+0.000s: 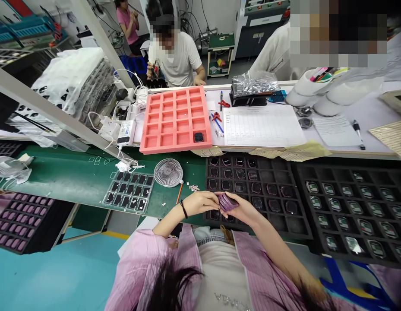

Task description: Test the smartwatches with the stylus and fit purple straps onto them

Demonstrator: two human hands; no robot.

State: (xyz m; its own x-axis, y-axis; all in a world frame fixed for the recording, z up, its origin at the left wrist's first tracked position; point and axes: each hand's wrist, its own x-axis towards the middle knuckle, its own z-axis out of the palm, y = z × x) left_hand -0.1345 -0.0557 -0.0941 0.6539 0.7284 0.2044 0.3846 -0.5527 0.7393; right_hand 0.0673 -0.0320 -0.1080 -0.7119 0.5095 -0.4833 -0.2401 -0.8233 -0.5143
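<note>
Hair strands (174, 287) and pink striped smock (138, 272) fill the foreground. Left hand (200, 204), black wristband (184, 209) at its wrist, and right hand (242, 210) both clenched on a purple stack (226, 202), grip closed from either side; stack held between them above a black compartment tray (284, 226), long axis slanting toward the right hand.

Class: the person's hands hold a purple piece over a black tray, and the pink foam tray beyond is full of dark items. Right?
No: the head view shows the pink foam tray holding only one dark item. The left hand and right hand do hold the purple piece over the black tray.
</note>
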